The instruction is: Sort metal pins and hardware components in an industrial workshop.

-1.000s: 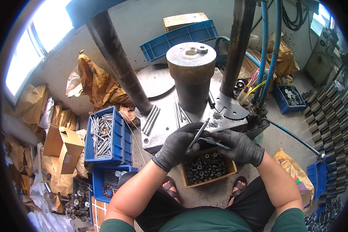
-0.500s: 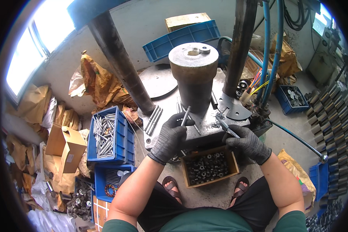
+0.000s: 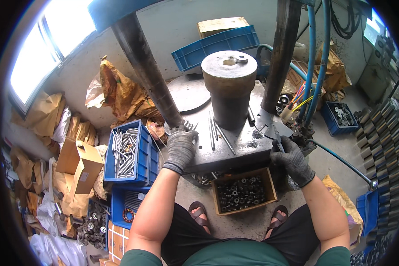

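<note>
My left hand, in a grey glove, is closed over slim metal rods at the left edge of the steel press bed. Their ends stick out past my fingers, and the hand hides the rest. In my gloved right hand, a slim pen-like metal piece points up and away, above the bed's right side. More loose rods lie mid-bed, before a thick round steel block. A small metal ring rests on that block's top.
Below the bed stands an open box of dark small metal parts. Blue crates with rods stand at the left, near a cardboard carton. Two steel columns rise beside the block. Blue hoses hang at the right.
My left hand has carried a rod leftward and lowered it onto the rods at the bed's left side. My right hand has shifted slightly right, its piece now pointing more upright.
</note>
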Demonstrator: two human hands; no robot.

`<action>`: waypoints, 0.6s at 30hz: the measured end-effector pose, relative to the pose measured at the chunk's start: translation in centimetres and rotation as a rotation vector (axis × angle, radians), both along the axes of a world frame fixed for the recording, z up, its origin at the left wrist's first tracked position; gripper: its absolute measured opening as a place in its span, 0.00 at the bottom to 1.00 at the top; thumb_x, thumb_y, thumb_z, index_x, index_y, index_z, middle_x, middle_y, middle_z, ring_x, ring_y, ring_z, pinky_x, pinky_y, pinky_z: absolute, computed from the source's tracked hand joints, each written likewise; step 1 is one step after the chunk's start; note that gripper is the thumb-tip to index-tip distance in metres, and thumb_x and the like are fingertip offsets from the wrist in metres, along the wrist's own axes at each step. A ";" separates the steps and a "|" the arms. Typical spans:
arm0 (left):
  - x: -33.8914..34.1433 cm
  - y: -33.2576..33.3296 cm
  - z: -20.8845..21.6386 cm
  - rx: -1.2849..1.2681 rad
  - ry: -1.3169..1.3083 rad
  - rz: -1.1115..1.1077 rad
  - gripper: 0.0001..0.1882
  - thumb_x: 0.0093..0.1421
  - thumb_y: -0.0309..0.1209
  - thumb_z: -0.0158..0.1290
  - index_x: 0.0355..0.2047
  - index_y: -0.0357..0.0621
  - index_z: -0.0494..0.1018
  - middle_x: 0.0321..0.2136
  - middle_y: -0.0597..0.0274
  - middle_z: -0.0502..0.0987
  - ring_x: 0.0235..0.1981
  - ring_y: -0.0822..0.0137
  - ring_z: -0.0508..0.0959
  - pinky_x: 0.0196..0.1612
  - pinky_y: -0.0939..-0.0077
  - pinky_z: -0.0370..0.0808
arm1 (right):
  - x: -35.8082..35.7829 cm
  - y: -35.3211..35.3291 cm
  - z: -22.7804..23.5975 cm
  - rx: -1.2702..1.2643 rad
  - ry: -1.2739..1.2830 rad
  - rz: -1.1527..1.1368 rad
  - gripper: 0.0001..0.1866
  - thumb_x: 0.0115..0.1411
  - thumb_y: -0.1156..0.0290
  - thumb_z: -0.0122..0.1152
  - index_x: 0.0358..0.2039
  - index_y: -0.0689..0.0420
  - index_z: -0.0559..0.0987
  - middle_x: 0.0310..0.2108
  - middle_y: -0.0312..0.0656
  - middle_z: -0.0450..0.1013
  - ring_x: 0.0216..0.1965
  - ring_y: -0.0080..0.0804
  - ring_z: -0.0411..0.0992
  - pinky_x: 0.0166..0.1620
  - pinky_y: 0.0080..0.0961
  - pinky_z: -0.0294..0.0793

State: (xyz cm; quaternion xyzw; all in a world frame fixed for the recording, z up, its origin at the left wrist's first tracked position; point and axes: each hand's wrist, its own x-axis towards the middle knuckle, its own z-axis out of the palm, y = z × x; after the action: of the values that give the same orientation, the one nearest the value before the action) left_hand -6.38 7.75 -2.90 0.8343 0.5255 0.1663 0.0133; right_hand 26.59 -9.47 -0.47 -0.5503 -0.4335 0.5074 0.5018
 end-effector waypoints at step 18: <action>3.5 -1.7 -0.7 -0.258 -0.216 -0.094 0.21 0.60 0.35 0.59 0.54 0.45 0.77 0.48 0.45 0.77 0.48 0.44 0.80 0.51 0.52 0.77 | -0.1 2.0 -3.4 0.438 -1.129 0.065 0.14 0.47 0.78 0.62 0.38 0.59 0.76 0.36 0.53 0.75 0.41 0.56 0.74 0.45 0.48 0.74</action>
State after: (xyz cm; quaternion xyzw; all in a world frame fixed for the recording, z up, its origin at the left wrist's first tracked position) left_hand -2.84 6.04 -3.64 0.8266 0.4983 0.1855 0.1845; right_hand 26.45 -7.43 -3.88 -0.6047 -0.7438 0.0512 0.2801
